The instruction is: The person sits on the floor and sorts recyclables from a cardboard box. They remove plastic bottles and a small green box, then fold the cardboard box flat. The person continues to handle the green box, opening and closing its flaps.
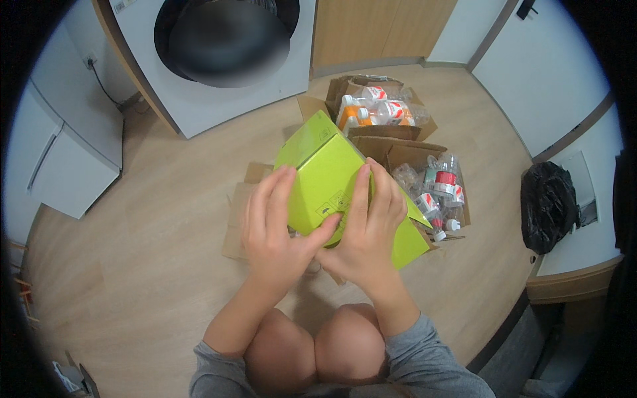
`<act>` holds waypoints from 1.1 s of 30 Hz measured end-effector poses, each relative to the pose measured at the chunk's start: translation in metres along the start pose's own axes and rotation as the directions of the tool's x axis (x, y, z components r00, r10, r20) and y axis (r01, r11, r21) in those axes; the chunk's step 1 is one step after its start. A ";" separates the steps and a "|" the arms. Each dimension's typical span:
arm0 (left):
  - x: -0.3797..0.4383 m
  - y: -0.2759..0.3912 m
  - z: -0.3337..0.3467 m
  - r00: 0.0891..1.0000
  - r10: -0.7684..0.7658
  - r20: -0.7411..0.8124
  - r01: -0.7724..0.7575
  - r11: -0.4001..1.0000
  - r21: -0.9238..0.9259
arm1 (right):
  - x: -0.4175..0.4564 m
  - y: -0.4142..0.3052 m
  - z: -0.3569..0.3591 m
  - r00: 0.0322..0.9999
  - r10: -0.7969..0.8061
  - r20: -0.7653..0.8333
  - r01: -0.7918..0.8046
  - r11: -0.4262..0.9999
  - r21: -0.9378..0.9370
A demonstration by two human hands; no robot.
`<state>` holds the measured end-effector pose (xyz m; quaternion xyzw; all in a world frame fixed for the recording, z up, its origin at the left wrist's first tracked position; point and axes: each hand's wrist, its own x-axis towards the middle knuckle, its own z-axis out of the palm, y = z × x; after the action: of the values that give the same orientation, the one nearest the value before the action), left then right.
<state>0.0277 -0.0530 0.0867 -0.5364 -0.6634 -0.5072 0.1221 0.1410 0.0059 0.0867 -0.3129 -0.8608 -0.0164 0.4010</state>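
Observation:
A bright green cardboard box (323, 174) is held up in front of my knees, tilted, with a green flap sticking out at its lower right. My left hand (273, 219) grips its left side, fingers on the upper face and thumb on the near edge. On the right, my right hand (368, 219) holds the near edge, its fingers bent over the side. Both thumbs meet close to the printed symbols. Beneath and beyond the green box are brown cardboard boxes, partly hidden by it.
Plastic bottles (393, 112) fill an open carton at the back, and more bottles (443, 184) lie in a nearer carton (467, 199). A front-loading washing machine (249, 94) stands ahead. A black plastic bag (547, 206) is by the right wall. A white cabinet (74, 164) stands left.

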 end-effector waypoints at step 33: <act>-0.016 -0.048 0.012 0.954 0.076 0.290 -0.135 0.973 0.189 | -0.006 0.007 0.007 0.955 -0.020 0.295 0.029 0.999 -0.027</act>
<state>-0.0019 -0.0487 0.0442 -0.6223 -0.6933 -0.3468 0.1088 0.1432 0.0105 0.0758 -0.3071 -0.9144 0.0122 0.2634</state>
